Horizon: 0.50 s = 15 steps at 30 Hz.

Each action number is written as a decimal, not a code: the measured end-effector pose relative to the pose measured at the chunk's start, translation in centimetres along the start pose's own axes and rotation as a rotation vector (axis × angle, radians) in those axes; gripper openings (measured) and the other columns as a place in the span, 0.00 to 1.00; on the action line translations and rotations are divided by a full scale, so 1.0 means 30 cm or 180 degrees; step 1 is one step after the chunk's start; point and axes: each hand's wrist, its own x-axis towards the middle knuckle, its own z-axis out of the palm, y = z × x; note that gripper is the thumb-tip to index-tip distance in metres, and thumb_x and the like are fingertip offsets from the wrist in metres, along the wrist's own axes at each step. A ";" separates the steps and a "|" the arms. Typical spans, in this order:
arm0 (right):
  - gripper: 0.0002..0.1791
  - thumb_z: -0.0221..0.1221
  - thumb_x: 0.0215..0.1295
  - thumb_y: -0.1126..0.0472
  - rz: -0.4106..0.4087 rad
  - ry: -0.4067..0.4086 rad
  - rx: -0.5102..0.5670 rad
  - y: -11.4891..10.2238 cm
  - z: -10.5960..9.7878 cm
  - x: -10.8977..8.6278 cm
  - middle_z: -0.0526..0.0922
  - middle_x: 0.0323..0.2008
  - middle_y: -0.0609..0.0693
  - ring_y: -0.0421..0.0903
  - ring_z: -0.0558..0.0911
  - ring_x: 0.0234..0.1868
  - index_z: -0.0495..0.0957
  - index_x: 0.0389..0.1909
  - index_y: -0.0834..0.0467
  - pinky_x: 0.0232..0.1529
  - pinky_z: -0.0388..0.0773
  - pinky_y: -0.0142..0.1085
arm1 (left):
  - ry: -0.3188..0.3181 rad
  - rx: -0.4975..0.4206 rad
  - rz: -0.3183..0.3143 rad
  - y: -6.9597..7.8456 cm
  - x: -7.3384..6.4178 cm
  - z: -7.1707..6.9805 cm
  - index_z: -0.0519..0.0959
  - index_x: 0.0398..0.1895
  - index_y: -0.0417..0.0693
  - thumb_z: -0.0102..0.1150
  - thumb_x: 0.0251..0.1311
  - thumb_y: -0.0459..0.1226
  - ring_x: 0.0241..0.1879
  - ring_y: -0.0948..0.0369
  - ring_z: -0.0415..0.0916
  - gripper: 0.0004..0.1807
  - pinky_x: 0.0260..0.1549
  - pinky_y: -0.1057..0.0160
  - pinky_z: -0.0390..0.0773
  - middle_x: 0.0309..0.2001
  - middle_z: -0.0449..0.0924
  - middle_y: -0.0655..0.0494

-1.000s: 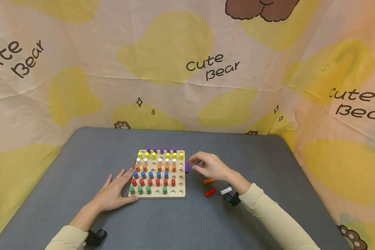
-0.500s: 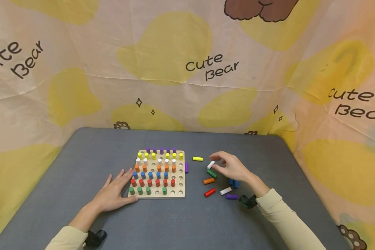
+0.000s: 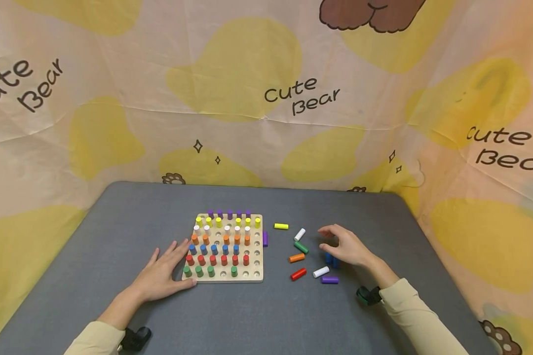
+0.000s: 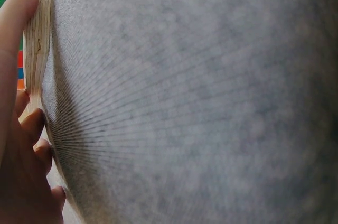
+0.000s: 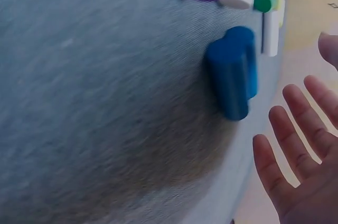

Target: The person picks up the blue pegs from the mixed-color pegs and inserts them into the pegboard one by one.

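A wooden pegboard [image 3: 248,279] stands on the grey table, with rows of purple, yellow, white, orange, blue, red and green pegs upright in its holes. My left hand [image 3: 160,273] rests along the board's left side, fingers spread and thumb at the near corner. In the left wrist view, the thumb [image 4: 24,5] lies against the board's edge. Over to the right, my right hand [image 3: 348,246] hovers with nothing in its loosely bent fingers. Two blue pegs [image 5: 229,78] lie side by side on the table just beneath it, partly covered in the head view.
Loose pegs lie between board and right hand: yellow [image 3: 281,226], white [image 3: 299,234], green [image 3: 301,247], orange [image 3: 296,257], red [image 3: 298,274], a second white [image 3: 321,271] and purple [image 3: 329,280]. Another purple peg [image 3: 265,238] lies against the board's right edge.
My right hand has moved right from beside the board's right edge, past the white and green pegs, to above the blue ones. The loose pegs it covered now show. My left hand stays put.
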 end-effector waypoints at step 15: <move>0.21 0.65 0.53 0.54 -0.0039 -0.0151 -0.0269 0.044 0.022 -0.064 0.78 0.40 0.47 0.42 0.75 0.40 0.77 0.47 0.57 0.44 0.74 0.40 | 0.0034 -0.0008 0.0051 -0.002 -0.002 0.001 0.53 0.71 0.52 0.60 0.42 0.66 0.70 0.44 0.46 0.55 0.62 0.34 0.39 0.70 0.54 0.49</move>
